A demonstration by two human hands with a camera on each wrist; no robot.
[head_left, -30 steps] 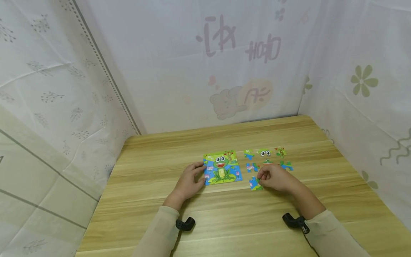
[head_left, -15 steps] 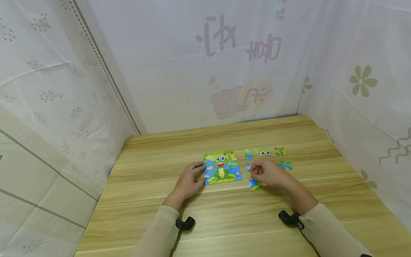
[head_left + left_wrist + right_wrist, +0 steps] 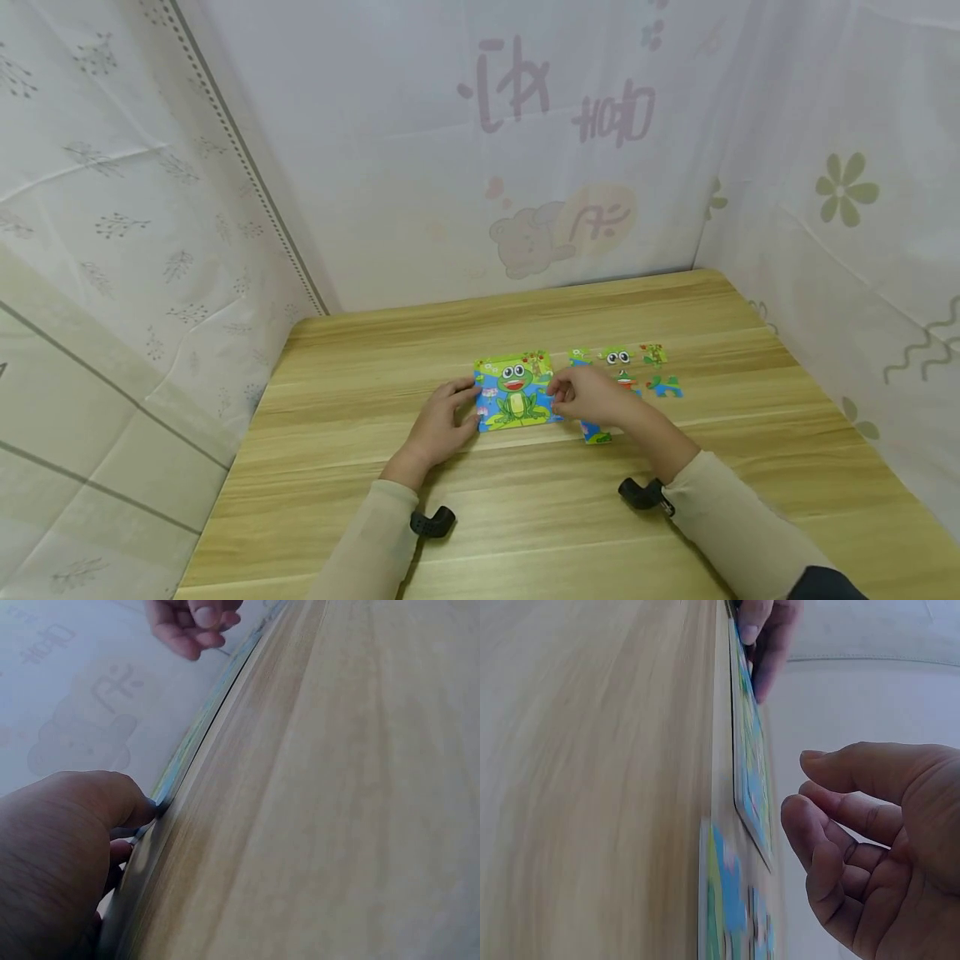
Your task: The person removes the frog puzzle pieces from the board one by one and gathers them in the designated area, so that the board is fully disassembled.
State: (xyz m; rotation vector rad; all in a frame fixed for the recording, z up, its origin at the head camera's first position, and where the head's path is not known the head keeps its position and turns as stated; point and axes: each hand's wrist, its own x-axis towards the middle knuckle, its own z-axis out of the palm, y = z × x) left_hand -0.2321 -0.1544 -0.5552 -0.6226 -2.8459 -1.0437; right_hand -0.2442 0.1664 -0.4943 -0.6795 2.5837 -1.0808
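A square frog picture board lies flat on the table. My left hand rests at its left edge, with fingers and thumb touching the border; in the left wrist view the thumb tip is right at that edge. My right hand hovers at the board's right edge, partly covering it. In the right wrist view its thumb and loosely bent fingers stand apart with nothing between them. Beside the board lie several frog jigsaw pieces, among them an eyes piece and a lower-left piece. Some are hidden under my right hand.
The wooden table ends at a patterned white curtain behind. A tree piece and a blue-green piece lie at the right of the group. Black wrist cameras sit on both forearms.
My right hand has moved left, from over the loose jigsaw pieces to the board's right edge, uncovering the mouth piece. My left hand and the board have stayed in place.
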